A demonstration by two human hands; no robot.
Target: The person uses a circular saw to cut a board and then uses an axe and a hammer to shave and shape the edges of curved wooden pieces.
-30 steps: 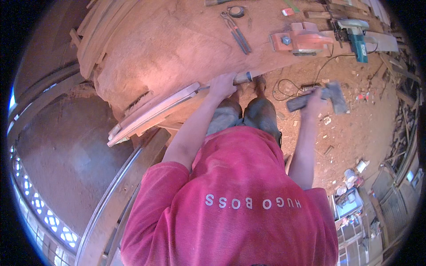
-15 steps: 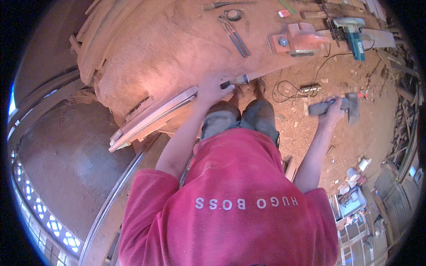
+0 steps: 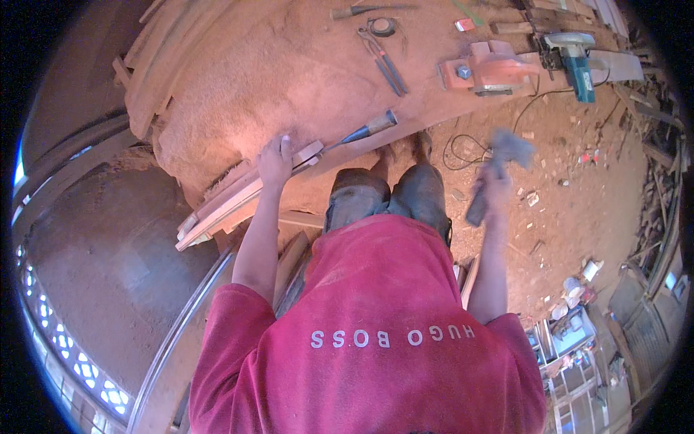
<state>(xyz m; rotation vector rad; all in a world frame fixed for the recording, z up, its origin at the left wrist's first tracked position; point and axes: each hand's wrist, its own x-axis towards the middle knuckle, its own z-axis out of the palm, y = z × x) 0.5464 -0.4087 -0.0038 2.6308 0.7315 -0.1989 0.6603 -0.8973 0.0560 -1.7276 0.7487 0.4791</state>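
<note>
My left hand [image 3: 275, 163] grips the pale wooden strip [image 3: 224, 202] lying along the edge of the dusty bench, fingers curled over it near its right end. A chisel [image 3: 372, 126] with a metal-ringed handle lies just right of that hand, its blade pointing toward the strip. My right hand [image 3: 493, 189] is blurred, closed on the handle of a dark hammer [image 3: 512, 148] held out over the littered floor, to the right of my legs [image 3: 413, 192].
Farther along the bench [image 3: 238, 87] are pincers [image 3: 383, 65], a tape roll [image 3: 382, 27], a red power planer [image 3: 481, 69] and a teal power tool [image 3: 582, 76]. A cord [image 3: 466, 148] loops on the floor. Wood scraps [image 3: 647, 152] pile at right; buckets and tins [image 3: 575, 289] stand lower right.
My left hand has let go of the chisel and moved left onto the wooden strip. My right hand has swung the hammer about, now back leftward from half a second ago.
</note>
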